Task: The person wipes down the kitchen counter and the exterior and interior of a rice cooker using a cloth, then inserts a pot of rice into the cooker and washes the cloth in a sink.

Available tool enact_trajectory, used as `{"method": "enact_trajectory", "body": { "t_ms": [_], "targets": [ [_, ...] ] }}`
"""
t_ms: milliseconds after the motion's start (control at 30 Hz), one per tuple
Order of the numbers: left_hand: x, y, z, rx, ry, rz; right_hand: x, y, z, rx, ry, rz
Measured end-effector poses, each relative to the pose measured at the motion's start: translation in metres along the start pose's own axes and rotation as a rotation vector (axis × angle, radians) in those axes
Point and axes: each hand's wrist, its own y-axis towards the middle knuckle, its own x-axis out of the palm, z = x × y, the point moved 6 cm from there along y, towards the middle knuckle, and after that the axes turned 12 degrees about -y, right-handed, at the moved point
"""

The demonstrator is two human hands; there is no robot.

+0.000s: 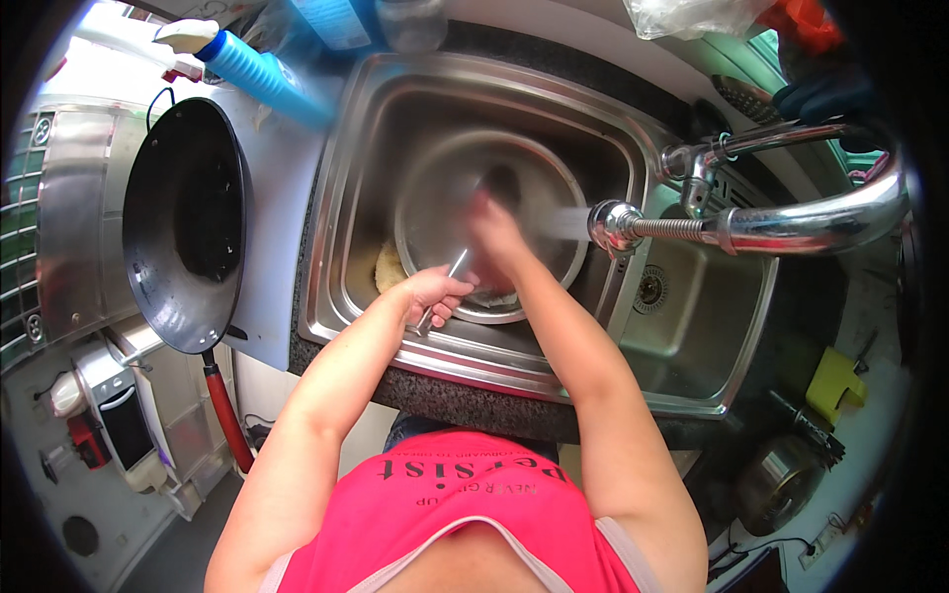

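Observation:
My left hand (437,293) grips the metal handle (459,262) of a long kitchen utensil near the sink's front edge. Its dark rounded head (500,180) is blurred over a round stainless steel basin (579,261). My right hand (495,231) is blurred too, close to that head; whether its fingers hold anything is unclear. The basin sits in the large bowl of a steel sink (357,185). From the faucet head (612,226), water (569,222) runs towards the basin. A yellowish sponge or cloth (388,268) lies beside the basin, partly hidden by it.
On the left, a black wok (185,222) with a red handle (228,415) stands beside a blue bottle (259,78). The curved chrome spout (823,226) reaches over a smaller sink bowl (686,319) at right. A dark speckled counter edge (474,400) borders the front.

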Motion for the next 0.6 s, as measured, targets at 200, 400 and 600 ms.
{"method": "enact_trajectory", "body": {
  "t_ms": [200, 400, 600],
  "targets": [
    [0.004, 0.003, 0.004, 0.013, -0.030, 0.050, -0.021, 0.047, -0.005, -0.952, -1.722, 0.213],
    [-0.001, 0.009, 0.014, 0.227, 0.206, 0.160, -0.027, 0.010, 0.037, 0.096, -1.037, -0.233],
    [-0.001, -0.017, 0.022, 0.636, 0.620, 0.465, -0.051, -0.052, 0.019, 0.166, 0.001, -0.052]
  ]
}}
